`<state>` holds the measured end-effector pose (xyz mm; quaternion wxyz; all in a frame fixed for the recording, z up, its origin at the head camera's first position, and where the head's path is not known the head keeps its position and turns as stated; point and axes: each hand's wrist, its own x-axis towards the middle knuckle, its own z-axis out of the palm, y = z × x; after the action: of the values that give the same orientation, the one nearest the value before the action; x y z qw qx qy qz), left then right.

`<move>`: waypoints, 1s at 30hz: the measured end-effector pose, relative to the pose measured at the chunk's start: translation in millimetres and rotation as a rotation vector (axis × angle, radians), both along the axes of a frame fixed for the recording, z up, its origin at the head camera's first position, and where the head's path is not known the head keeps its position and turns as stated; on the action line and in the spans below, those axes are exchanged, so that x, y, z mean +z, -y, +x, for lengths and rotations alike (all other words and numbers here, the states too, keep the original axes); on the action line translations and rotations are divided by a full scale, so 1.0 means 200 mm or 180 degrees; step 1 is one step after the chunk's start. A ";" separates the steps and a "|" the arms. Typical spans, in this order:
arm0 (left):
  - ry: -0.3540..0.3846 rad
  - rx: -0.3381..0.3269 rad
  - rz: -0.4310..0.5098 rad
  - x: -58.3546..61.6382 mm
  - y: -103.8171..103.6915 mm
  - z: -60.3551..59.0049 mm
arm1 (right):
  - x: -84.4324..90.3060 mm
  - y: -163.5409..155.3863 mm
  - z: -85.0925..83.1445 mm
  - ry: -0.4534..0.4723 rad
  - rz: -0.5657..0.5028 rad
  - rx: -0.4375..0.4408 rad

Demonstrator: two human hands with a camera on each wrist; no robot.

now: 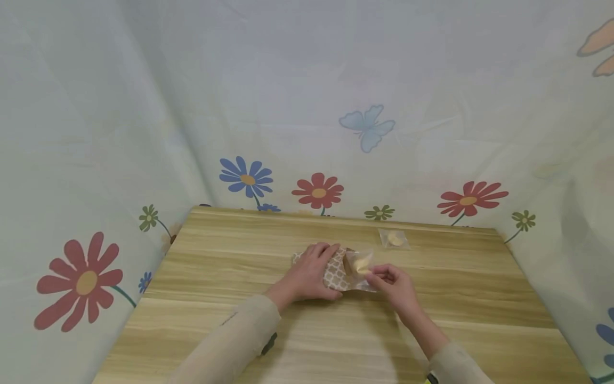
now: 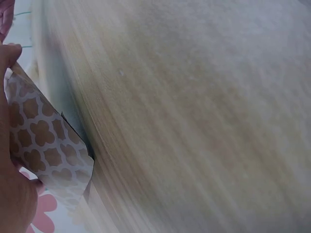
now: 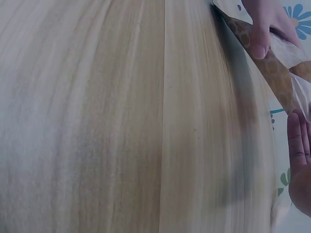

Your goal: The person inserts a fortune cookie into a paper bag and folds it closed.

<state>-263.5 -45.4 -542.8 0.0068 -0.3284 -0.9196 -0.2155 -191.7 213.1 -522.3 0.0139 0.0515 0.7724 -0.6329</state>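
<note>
A brown paper bag (image 1: pixel 337 276) with a white lattice pattern lies on its side on the wooden table, its mouth facing right. My left hand (image 1: pixel 310 273) holds it from above, thumb on the near side and fingers on the far side. At the mouth sits a clear plastic packet (image 1: pixel 361 262) with something pale yellow inside. My right hand (image 1: pixel 397 288) pinches the packet's right edge between thumb and fingers. The left wrist view shows the patterned bag (image 2: pixel 43 131) beside the left hand's thumb; in the right wrist view the bag (image 3: pixel 279 73) lies between both hands.
A second clear packet (image 1: pixel 395 239) with a pale yellow piece lies behind and to the right of the hands. Around the wooden table (image 1: pixel 230 240) hangs a white curtain (image 1: pixel 288 106) printed with flowers and butterflies.
</note>
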 end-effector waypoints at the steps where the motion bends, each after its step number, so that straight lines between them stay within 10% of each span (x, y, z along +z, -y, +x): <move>1: -0.0023 0.0000 -0.0006 0.00 0.00 0.00 | 0.00 0.00 0.00 -0.0007 0.0011 0.0001; 30: -0.0076 -0.0028 0.0125 -0.01 -0.04 0.03 | 0.07 0.04 -0.05 -0.0466 0.0652 0.0465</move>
<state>-256.9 -37.2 -545.1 0.0232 -0.3347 -0.9136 -0.2296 -202.5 205.4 -507.5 -0.0018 -0.0500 0.8336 -0.5501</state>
